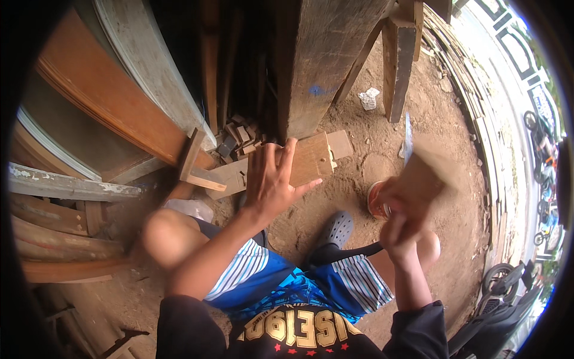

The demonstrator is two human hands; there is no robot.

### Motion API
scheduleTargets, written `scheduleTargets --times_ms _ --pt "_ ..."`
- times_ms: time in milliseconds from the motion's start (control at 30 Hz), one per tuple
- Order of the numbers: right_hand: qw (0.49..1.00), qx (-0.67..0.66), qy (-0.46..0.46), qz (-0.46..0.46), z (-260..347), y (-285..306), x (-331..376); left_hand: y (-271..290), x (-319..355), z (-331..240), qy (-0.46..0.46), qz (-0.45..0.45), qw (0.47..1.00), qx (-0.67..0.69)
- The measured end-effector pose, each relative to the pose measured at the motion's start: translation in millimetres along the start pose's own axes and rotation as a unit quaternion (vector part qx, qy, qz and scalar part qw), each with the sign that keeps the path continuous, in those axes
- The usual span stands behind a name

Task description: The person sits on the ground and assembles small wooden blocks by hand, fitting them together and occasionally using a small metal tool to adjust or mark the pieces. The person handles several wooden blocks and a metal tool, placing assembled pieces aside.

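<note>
Gripping a brown rectangular wooden block (311, 163) with left fingers (287, 157), likely stiff, best held by its edges; right of it, clasping a blurred brown slab (426, 178) in right fingers (393, 230).

Board (311, 163): warm brown, faint darker grain. Block (423, 184): duller tan-brown, blurred. Tub (375, 200): orange-red with whitish patches. Shorts (293, 290): deep blue, brighter blue angular print in middle, white leg panels striped in dark and pale blue. Shirt (302, 329): black, gold lettering, row of red stars beneath. Clog (339, 230): grey, dotted with holes. Upright plank (320, 66): weathered grey-brown, one blue smudge. Curved panel (107, 84): orange-brown. Ground (442, 239): sandy brown. Motorbike (499, 311): black.
</note>
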State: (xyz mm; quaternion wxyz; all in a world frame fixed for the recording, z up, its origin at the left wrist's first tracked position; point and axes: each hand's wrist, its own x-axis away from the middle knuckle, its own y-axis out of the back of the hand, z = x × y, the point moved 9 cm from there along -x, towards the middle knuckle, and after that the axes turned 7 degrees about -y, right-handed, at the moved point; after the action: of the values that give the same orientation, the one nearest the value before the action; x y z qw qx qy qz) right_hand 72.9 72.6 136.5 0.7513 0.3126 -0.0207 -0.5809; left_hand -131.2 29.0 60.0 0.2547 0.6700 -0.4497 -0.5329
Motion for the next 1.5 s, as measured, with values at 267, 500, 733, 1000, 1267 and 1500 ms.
scheduleTargets --times_ms 267,500,733,1000,1267,1500 --pt "0.998 0.063 -0.025 -0.012 -2.3 8.2 2.9 -1.3 -3.7 8.5 0.015 0.009 1.000 -0.021" --pt "0.964 0.219 -0.082 0.125 -76.6 -40.4 11.0 9.6 -11.1 7.1 0.028 -0.015 0.999 -0.021" --pt "0.981 0.141 -0.066 0.117 -46.3 -45.0 13.8 4.5 -9.3 -3.1 0.008 0.009 0.999 -0.051" --pt "0.986 0.061 0.123 -0.095 18.8 1.4 13.3 -6.1 2.6 -5.5 0.008 0.012 1.000 0.007" --pt "0.988 0.074 -0.133 0.038 -57.8 -26.5 18.9 0.1 2.0 12.1 0.018 -0.043 0.999 0.024" --pt "0.977 0.127 0.167 -0.035 -0.7 -22.9 21.7 -3.4 2.5 11.6 0.046 -0.001 0.997 0.065"
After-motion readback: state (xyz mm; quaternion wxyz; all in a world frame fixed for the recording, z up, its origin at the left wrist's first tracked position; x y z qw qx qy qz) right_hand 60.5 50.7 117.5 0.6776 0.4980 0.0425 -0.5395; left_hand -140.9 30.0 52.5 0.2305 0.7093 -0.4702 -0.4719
